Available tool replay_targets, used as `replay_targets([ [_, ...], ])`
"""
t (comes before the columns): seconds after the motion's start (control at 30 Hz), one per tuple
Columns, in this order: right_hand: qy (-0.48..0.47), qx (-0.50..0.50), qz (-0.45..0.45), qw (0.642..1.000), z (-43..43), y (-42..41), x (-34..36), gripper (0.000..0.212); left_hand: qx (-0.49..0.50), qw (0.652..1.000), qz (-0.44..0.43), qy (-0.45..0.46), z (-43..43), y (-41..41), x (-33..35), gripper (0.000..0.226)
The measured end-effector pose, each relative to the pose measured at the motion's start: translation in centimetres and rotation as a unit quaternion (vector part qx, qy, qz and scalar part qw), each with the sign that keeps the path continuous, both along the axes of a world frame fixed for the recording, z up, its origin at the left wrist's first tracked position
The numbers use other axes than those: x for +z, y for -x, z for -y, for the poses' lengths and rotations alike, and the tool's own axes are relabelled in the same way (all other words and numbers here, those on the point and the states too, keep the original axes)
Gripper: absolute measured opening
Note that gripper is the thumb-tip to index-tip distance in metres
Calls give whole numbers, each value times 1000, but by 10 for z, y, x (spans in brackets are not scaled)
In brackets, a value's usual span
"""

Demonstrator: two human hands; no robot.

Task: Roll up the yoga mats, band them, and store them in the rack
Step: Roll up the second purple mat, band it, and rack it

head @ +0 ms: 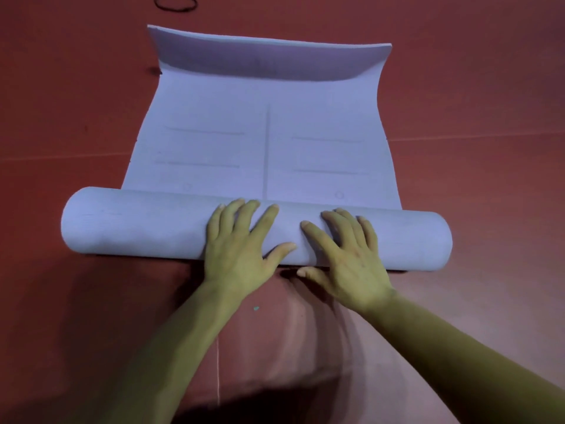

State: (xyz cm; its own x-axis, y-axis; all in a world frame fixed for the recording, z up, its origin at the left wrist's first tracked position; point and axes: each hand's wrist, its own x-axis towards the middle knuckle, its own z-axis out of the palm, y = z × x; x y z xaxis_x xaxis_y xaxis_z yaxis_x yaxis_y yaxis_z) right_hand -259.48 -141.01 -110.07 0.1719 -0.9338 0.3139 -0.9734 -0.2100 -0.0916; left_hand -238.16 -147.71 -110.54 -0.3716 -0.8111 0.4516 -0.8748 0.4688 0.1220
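Pressing left hand (pixel 241 240) and right hand (pixel 345 249) flat on mid-roll (pixel 137 224), fingers spread, gripping nothing, we judge this keeps the winding tight; the mat (pixel 266 142) otherwise lies on the floor (pixel 61 117), far edge curled up, band (pixel 175 3) beyond its far-left corner.

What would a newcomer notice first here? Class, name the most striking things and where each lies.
A pale blue yoga mat lies mid-frame on the red floor, its near part rolled into a tube, its far end curling up. The left hand and right hand press flat, side by side, on the roll's middle. A black band lies on the floor, top left.
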Motion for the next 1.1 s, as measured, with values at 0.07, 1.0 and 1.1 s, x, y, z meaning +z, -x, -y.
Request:
replay_targets([
  [0.07, 10, -7, 0, 1000, 7, 2, -1, 70, 3, 1000, -12, -3, 1, 0, 3, 65],
  [1.0, -37, 0, -10, 999, 63, -4, 25, 76, 16, 999, 29, -28, 60, -1, 7, 70],
  [1.1, -8, 4, -9, 1000, 71, 0, 14, 68, 7, 1000, 16, -3, 65, 0, 3, 66],
])
